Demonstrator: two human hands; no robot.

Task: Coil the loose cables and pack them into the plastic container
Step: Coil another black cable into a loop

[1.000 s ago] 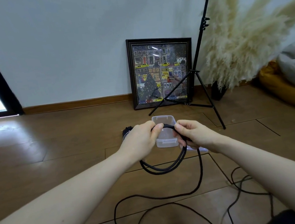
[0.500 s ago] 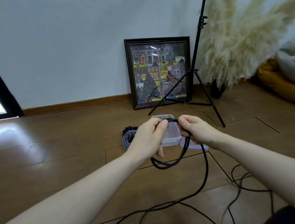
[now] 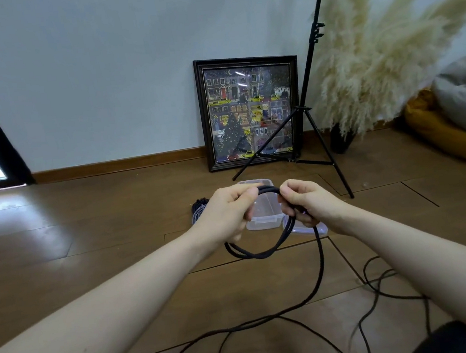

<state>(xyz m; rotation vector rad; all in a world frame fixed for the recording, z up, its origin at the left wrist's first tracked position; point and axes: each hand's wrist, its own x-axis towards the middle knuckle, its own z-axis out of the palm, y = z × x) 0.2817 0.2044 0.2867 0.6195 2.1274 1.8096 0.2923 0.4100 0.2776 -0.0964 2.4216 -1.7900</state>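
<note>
While most of the black cable (image 3: 320,279) is still left trailing in loose curves over the wooden floor (image 3: 87,236), a small coil of two or three loops is held above the open clear plastic container (image 3: 262,216), whose lid (image 3: 316,228) lies just beside it. Since a second ago the coil has been raised and tightened slightly, so winding is judged under way, packing not begun. The coil is clasped by the curled fingers of the left hand (image 3: 227,213), and its top is pinched by the right hand (image 3: 305,201).

floor (image 3: 88,239): brown wood boards
beyond the grip: clear plastic container (image 3: 262,215), its lid (image 3: 309,228) just right — a coiled cable bundle (image 3: 198,209) left
below the grip: loose black cable (image 3: 271,321) sprawled in loops
far side: framed picture (image 3: 250,113), tripod (image 3: 320,125) — by the wall
</note>
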